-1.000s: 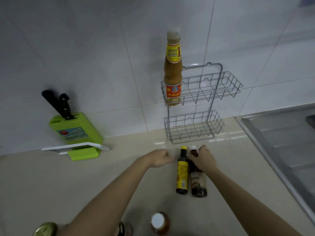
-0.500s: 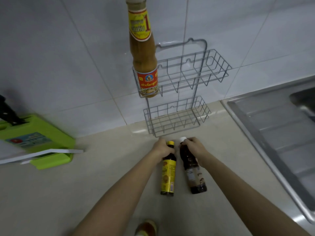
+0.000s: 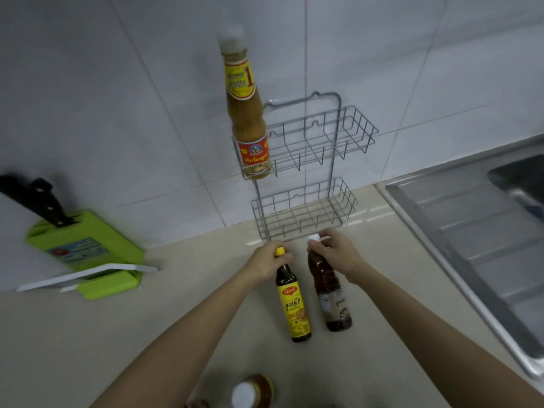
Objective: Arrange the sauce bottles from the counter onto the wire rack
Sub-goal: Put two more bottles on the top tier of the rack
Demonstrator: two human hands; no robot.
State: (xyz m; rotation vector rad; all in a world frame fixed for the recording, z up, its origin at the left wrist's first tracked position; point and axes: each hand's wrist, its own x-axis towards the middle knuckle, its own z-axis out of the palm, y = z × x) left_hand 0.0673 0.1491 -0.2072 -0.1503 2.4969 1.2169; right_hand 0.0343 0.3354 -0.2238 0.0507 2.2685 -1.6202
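Since 0.5 s ago both hands have closed higher on the necks of the 2 bottles, and the knife block has come back into sight left of the wire rack [image 3: 306, 160]. The left hand [image 3: 266, 265] is curled around the neck of the yellow-labelled bottle [image 3: 293, 301], just under its yellow cap, in front of the rack's lower basket. The right hand [image 3: 338, 254] pinches the neck of the dark bottle [image 3: 331, 293] under its white cap, also just in front of the rack. Both bottles stand on the counter [image 3: 182, 313], side by side and close together. 1 tall orange sauce bottle [image 3: 247, 113] sits in the left end of the rack's upper basket. A 4th bottle, the white-capped bottle [image 3: 250, 393], stands well in front of the rack. The green knife block [image 3: 85, 248] is left of the rack, the steel sink [image 3: 471, 231] right of it.
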